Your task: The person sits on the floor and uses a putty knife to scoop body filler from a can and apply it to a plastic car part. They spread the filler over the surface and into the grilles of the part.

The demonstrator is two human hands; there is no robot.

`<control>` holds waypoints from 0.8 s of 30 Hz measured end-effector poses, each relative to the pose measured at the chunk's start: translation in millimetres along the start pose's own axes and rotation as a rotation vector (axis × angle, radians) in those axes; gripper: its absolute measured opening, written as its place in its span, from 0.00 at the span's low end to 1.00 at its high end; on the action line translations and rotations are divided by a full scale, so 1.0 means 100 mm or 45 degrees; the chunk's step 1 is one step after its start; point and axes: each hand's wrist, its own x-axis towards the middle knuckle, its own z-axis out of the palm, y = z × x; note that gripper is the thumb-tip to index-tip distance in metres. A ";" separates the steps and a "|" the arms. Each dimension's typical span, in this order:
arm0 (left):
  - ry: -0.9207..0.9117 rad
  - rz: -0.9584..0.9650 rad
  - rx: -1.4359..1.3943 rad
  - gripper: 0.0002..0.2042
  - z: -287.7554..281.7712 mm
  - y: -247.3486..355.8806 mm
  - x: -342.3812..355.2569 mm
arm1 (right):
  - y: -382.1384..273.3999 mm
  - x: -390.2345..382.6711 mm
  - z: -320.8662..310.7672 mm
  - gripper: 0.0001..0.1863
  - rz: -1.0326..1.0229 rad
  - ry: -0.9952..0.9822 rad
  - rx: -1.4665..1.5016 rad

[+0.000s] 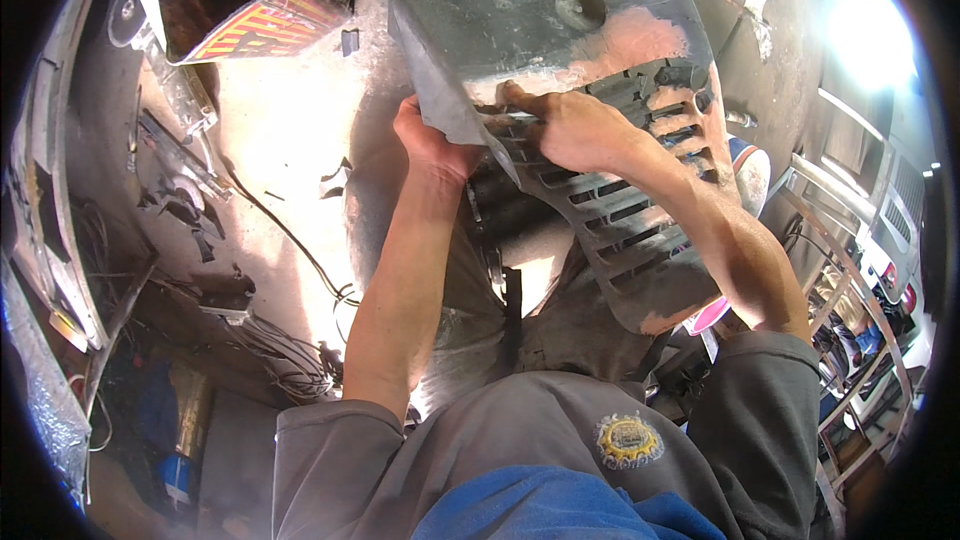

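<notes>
A large dark grey panel [470, 15] with rows of slots, like a vehicle grille or vent cover, leans in front of me and over my legs. Pinkish filler patches mark its surface, and a round dimple shows near its top. Its left edge is gripped by my left hand [435, 148], the fingers partly hidden behind it. My right hand [580, 130] rests on the face at the upper left slots, fingers curled and closed. A small bright glint shows under those fingers, but what they pinch, if anything, I cannot make out.
An open sack [270, 25] with a red and yellow print stands at the upper left. Dark cables [290, 235] and scraps lie on the floor to the left. Metal framing [850, 250] stands on the right, and long bent metal parts [60, 190] line the left.
</notes>
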 end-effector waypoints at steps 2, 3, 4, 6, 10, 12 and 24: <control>0.305 0.079 0.099 0.25 0.05 -0.02 0.02 | -0.07 -0.06 -0.09 0.30 0.033 -0.044 -0.118; 0.650 0.161 0.232 0.25 0.42 -0.17 0.09 | 0.02 -0.08 -0.07 0.30 0.132 -0.023 -0.128; 0.992 0.248 0.364 0.25 0.68 -0.26 0.14 | 0.13 -0.10 -0.05 0.30 0.226 -0.001 -0.143; 1.083 0.277 0.353 0.25 0.79 -0.29 0.17 | 0.29 -0.16 -0.08 0.30 0.302 0.014 -0.115; 1.000 0.274 0.290 0.25 0.70 -0.28 0.15 | 0.27 0.08 0.00 0.19 -0.295 -0.190 -0.542; 0.284 0.057 0.081 0.25 -0.08 0.01 0.03 | 0.03 0.19 0.10 0.22 -0.020 -0.056 0.075; 0.143 0.027 0.033 0.23 -0.05 0.03 -0.03 | -0.19 -0.17 0.00 0.37 -0.068 0.001 -0.282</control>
